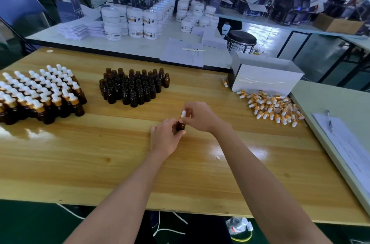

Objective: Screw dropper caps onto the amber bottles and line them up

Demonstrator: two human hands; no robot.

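Observation:
At the middle of the wooden table point(100, 163), my left hand point(165, 137) grips a small amber bottle point(181, 125) upright. My right hand point(197, 116) pinches the dropper cap point(183, 113), white bulb with gold collar, sitting on the bottle's neck. A block of capped amber bottles point(38, 93) stands in rows at the far left. Uncapped amber bottles point(134, 86) stand grouped behind my hands. A loose pile of dropper caps point(270, 106) lies to the right.
A white open box point(266, 77) stands behind the cap pile, with one stray cap point(225, 83) beside it. Papers with a pen point(329, 120) lie at the right edge. Behind is another table with white jars point(136, 21), a stool point(241, 38) and people working.

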